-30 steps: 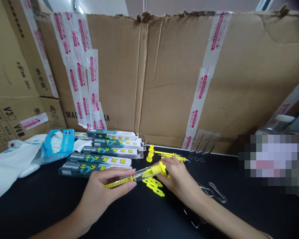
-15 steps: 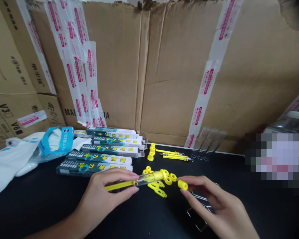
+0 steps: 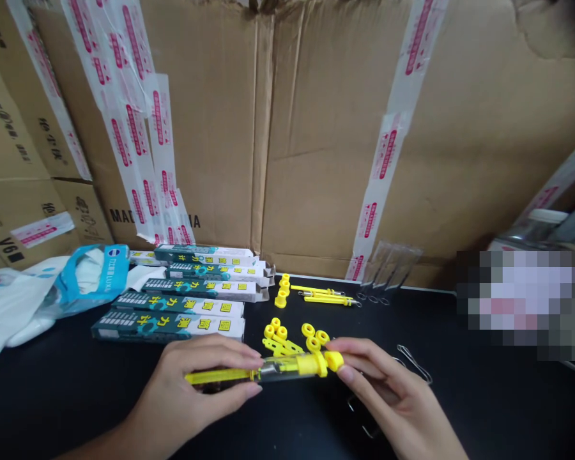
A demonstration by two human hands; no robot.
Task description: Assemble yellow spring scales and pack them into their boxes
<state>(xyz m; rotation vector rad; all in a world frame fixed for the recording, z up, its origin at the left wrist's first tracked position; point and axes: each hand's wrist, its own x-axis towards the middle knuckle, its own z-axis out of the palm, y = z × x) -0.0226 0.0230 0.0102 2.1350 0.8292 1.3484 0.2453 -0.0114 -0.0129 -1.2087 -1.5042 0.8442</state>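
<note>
My left hand (image 3: 196, 386) grips a long yellow tool with a clear barrel (image 3: 259, 372), held level above the black table (image 3: 483, 415). My right hand (image 3: 388, 390) pinches a small yellow cap (image 3: 334, 361) against the tool's right end. Loose yellow rings and flat yellow pieces (image 3: 292, 338) lie just behind the tool. Further back are more yellow parts (image 3: 316, 295).
Several teal boxed packs (image 3: 191, 300) are stacked at the left, beside a blue and white bag (image 3: 52, 294). Wire clips (image 3: 414, 364) lie right of my hand. Clear sleeves (image 3: 388, 265) lean on the taped cardboard wall (image 3: 316, 128). A blurred patch sits at the right.
My right hand left the tool's end, came back with a small yellow cap and now holds it against the tool's right end. The tool has moved nearer to me.
</note>
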